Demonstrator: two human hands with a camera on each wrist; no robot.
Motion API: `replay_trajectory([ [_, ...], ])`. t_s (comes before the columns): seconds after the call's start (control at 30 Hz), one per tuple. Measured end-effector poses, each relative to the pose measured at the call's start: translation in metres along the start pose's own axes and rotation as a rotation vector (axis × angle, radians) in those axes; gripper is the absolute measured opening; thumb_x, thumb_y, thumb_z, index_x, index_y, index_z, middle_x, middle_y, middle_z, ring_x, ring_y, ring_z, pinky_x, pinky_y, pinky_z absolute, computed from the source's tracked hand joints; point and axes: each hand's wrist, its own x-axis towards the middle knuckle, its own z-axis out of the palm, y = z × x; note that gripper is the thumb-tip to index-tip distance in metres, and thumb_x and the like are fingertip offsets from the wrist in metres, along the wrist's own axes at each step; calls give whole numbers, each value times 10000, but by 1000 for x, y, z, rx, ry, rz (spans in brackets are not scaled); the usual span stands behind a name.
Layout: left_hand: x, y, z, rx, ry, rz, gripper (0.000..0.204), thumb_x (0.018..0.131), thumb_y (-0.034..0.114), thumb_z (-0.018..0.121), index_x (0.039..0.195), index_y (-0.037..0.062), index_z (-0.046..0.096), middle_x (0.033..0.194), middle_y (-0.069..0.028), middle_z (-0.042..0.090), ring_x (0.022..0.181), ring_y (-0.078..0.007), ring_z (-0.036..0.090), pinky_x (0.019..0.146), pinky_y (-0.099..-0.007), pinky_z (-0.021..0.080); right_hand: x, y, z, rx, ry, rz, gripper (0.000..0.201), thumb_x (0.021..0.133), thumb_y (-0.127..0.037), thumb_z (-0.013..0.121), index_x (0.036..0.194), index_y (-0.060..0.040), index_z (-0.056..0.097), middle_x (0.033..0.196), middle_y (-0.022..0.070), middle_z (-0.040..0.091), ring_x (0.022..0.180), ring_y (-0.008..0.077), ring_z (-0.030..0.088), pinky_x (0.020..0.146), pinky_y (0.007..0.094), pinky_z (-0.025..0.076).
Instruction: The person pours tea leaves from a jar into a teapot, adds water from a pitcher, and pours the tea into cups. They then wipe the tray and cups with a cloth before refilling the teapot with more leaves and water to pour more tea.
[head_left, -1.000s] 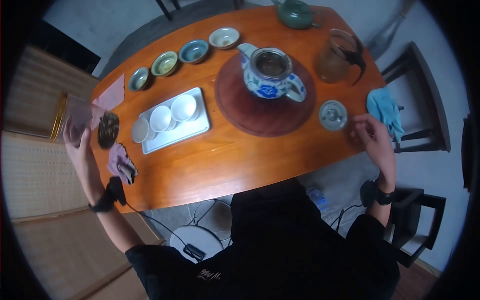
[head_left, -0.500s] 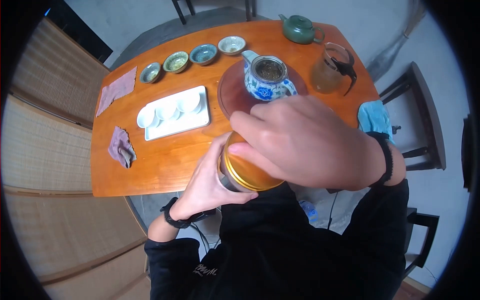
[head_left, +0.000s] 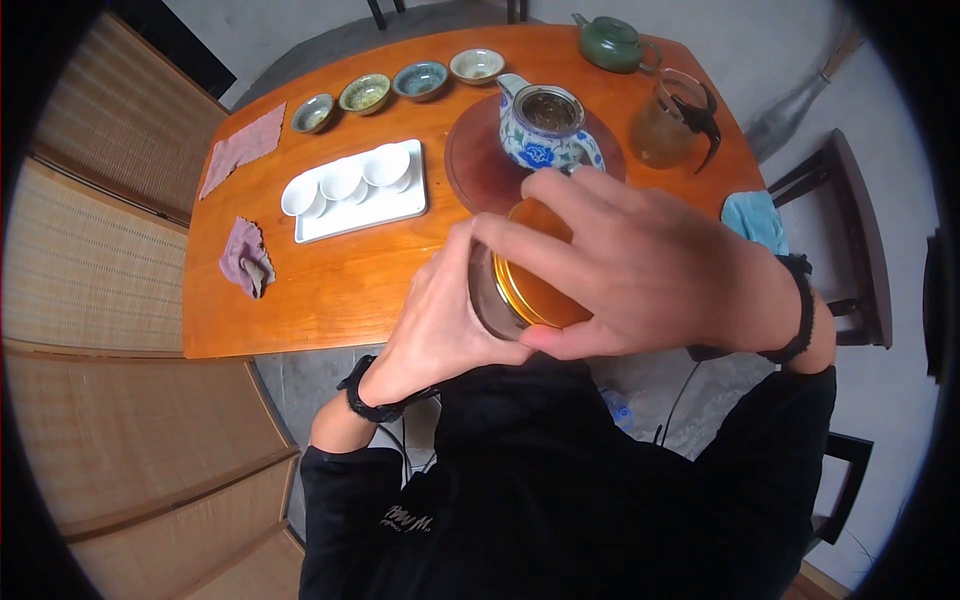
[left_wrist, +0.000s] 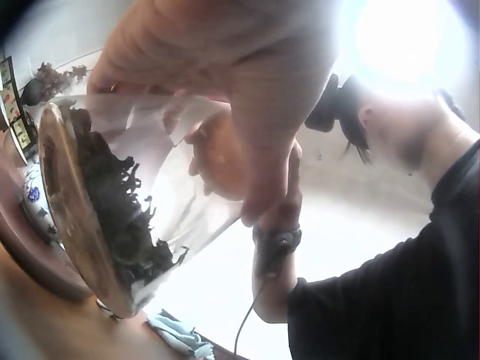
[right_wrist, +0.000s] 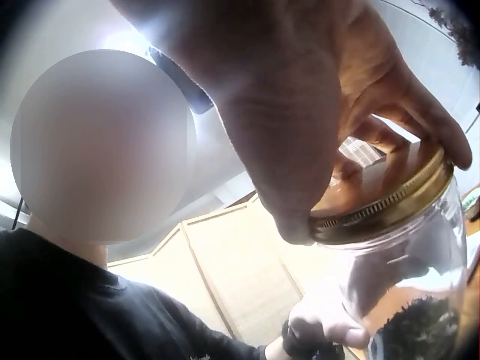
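My left hand (head_left: 425, 305) grips a clear jar (head_left: 485, 290) round its side, over the table's front edge. Dark, curly dried leaves (left_wrist: 124, 199) lie inside, plainly seen in the left wrist view. A gold screw lid (head_left: 537, 250) sits on the jar's mouth. Spread over that lid, my right hand (head_left: 670, 270) grips its rim with thumb and fingers; the right wrist view shows the lid's ridged edge (right_wrist: 390, 202) under the fingertips. Just beyond the hands stands a blue-and-white teapot (head_left: 535, 135) without a lid, dark leaves in its strainer, on a round reddish board (head_left: 470, 165).
Three white cups share a white tray (head_left: 405, 205) at left. Several glazed bowls line the back, nearest the teapot a pale one (head_left: 477, 66). A green teapot (head_left: 612, 45), a glass pitcher (head_left: 660, 130) and a blue cloth (head_left: 755, 220) stand right; pink cloths (head_left: 245, 258) lie left.
My left hand has brought the jar from the table's left side to the front middle. My right hand has left the table's right edge for the lid, and its fingers have since shifted round it.
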Motion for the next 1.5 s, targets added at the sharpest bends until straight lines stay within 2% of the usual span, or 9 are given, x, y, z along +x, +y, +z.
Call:
replay_trajectory([
  [0.2,8,-17,0,-208,-135,109,929,499,200,880,1281,11,416,1122,-179,592,1058,-313,602,882,-370,477,-2,18,-11,180,-180,-208,607,696,-334,769,1232,-123,575,1182,148,520,952,278,552,805,338,482],
  [0.43,18,-30,-14,-382,-716,157,1013,488,190,911,1332,4,383,1107,-102,557,1036,-190,557,860,-278,454,-6,11,-21,539,-216,-390,480,649,-174,754,1117,-173,648,1251,115,524,1147,339,514,872,404,484],
  [0.53,23,-24,-16,-594,-838,59,756,456,181,937,1135,54,629,1078,-69,661,1023,-187,623,899,-320,487,-6,10,-21,586,-185,-476,369,696,-115,724,1055,-166,659,1236,84,544,1136,365,510,863,432,490],
  [0.73,31,-60,23,-715,-1135,332,1040,457,232,948,1330,-15,439,1245,-92,548,1138,-130,494,928,-270,439,5,10,-17,762,-134,-697,221,746,-91,704,962,-134,685,1207,48,584,1145,360,497,851,437,485],
  [0.83,33,-59,16,-656,-1239,106,1024,448,248,950,1304,-24,459,1203,-88,578,1112,-129,513,919,-275,446,10,10,-9,829,-114,-770,239,742,-161,730,975,-123,693,1203,61,591,1161,359,488,886,461,463],
  [0.97,17,-24,-6,-634,-1006,-168,968,495,207,919,1310,-4,442,1204,-114,584,1142,-211,544,951,-345,454,3,12,-11,766,-107,-506,528,681,-322,800,1130,-92,644,1263,111,541,1177,360,487,963,467,418],
  [1.1,-8,-16,1,-154,-193,178,931,486,258,890,1277,26,456,1132,-130,613,1051,-256,610,923,-366,476,-11,-7,-16,448,-157,124,874,602,-382,846,1321,-52,475,1227,151,490,1061,339,553,882,392,478],
  [1.17,-17,-7,-1,-14,-198,113,929,540,214,841,1333,29,395,1190,-202,567,1101,-389,568,920,-413,475,-13,-12,-8,394,-293,167,875,600,-385,848,1317,-56,469,1155,147,504,963,324,586,797,376,512],
  [1.5,-32,-46,17,-371,-733,188,962,510,212,864,1336,42,402,1133,-154,611,983,-313,625,812,-367,497,-25,-40,14,220,-61,-430,365,738,-274,698,1064,-190,558,1048,37,514,823,191,566,626,260,477],
])
